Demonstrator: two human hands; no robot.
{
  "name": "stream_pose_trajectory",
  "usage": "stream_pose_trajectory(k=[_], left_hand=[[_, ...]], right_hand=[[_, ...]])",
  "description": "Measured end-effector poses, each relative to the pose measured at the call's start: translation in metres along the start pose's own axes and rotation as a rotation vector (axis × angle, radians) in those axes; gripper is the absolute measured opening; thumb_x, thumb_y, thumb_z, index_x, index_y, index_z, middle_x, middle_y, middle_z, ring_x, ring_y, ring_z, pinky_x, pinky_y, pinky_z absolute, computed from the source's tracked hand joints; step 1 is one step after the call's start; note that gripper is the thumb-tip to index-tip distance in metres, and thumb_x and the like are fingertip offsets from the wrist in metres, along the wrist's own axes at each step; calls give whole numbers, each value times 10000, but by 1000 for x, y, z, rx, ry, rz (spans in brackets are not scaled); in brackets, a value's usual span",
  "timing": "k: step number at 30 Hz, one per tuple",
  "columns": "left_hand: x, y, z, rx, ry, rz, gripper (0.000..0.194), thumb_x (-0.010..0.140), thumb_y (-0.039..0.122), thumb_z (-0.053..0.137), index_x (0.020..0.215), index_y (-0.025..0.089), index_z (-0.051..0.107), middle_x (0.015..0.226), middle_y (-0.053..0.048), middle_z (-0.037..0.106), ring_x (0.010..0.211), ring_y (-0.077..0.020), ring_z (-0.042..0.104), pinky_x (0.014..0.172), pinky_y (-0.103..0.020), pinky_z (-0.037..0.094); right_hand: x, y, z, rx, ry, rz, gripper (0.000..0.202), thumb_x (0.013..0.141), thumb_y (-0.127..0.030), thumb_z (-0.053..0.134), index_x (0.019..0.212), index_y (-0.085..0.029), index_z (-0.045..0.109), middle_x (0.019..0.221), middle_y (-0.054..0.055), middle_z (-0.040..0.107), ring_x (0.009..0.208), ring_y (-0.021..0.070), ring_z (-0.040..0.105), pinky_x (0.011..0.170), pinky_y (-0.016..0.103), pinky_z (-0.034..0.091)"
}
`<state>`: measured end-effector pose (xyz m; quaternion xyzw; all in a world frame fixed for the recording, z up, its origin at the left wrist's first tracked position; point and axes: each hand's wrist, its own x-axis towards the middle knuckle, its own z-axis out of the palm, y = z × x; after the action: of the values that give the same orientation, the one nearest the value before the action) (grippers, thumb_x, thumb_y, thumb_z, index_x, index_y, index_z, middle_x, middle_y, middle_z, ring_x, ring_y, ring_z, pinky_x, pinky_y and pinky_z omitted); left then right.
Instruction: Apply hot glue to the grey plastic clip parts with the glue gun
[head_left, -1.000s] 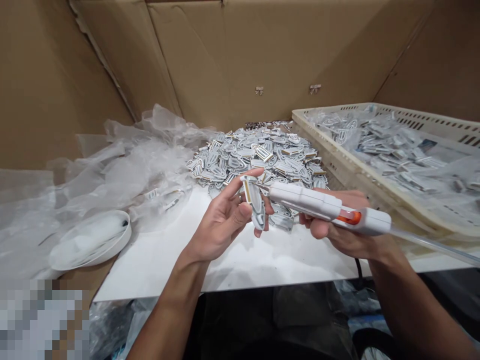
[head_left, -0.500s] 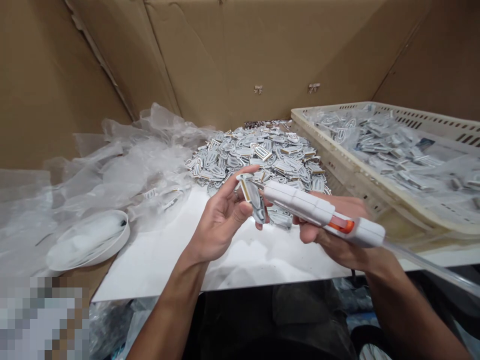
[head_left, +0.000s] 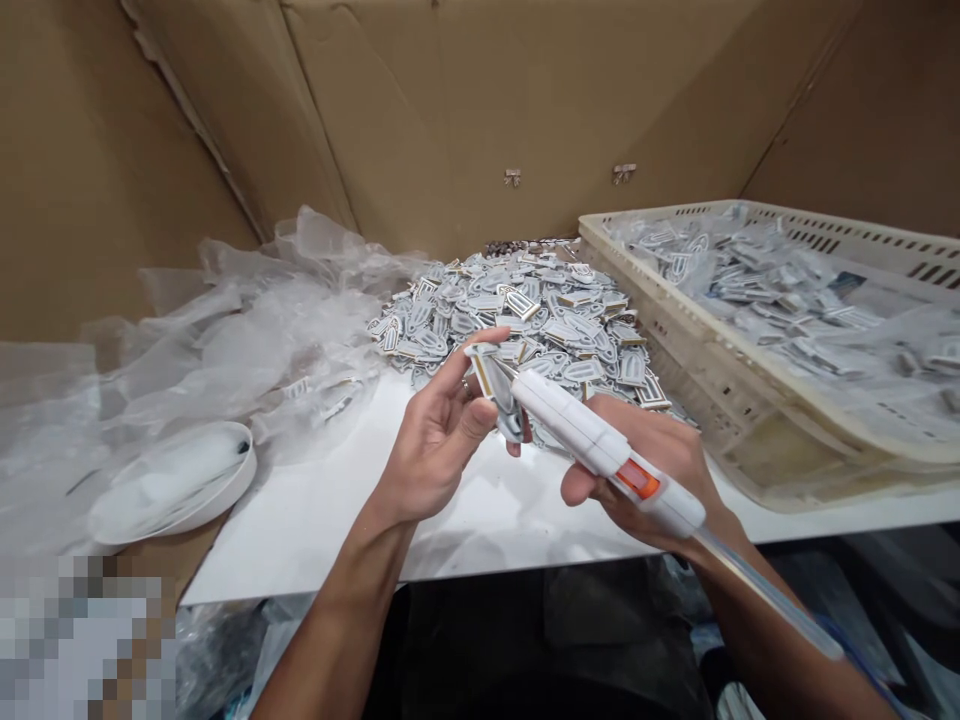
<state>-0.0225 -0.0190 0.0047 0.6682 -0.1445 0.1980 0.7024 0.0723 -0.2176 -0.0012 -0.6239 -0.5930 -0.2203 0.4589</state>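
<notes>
Mostly grey held piece (head_left: 501,402), gold-striped.

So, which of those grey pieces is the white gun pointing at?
The grey piece held in the left hand, at the tip of the white gun. The pieces in the heap behind and in the basket aren't held.

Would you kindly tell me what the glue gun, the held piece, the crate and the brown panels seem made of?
Glue gun: probably plastic; smooth, satin white, with a moulded look.
Held piece: metal or plastic, I cannot tell; grey, slightly shiny, gold-toned along one edge.
Crate: likely moulded plastic; dull cream, with regular slots.
Brown panels: apparently cardboard; matt, with creases.
</notes>
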Motion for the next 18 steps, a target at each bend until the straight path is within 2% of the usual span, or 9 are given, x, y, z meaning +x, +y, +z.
stream_pose_trajectory(k=[4,9,13,18], left_hand=[[-1,0,1,-36,3,-15,550,1049,425,601,1565,271,488,892,-51,615,761,-161,644,759,-295,553],[-1,0,2,-58,30,-13,552,1038,430,619,1553,269,506,876,-50,628,751,-166,645,734,-291,552],[-1,0,4,-68,53,-10,541,1035,428,622,1542,268,521,863,-51,624,735,-164,619,711,-292,549],[0,-1,2,-71,52,14,533,1032,438,626,1529,268,535,857,-41,597,711,-142,590,675,-270,547]], right_hand=[[-4,6,5,19,4,-48,160,1044,-380,688,992,-235,727,721,-8,557,578,120,477,595,267,415],[-5,9,11,-2,16,-87,138,1027,-351,722,1048,-219,689,771,-7,596,667,127,551,631,271,418],[-4,8,14,-40,31,-114,210,1027,-405,713,1068,-202,679,816,1,639,713,125,595,629,273,414],[-3,6,16,-112,63,-102,386,1054,-543,602,977,-175,690,828,23,671,694,115,625,597,274,414]])
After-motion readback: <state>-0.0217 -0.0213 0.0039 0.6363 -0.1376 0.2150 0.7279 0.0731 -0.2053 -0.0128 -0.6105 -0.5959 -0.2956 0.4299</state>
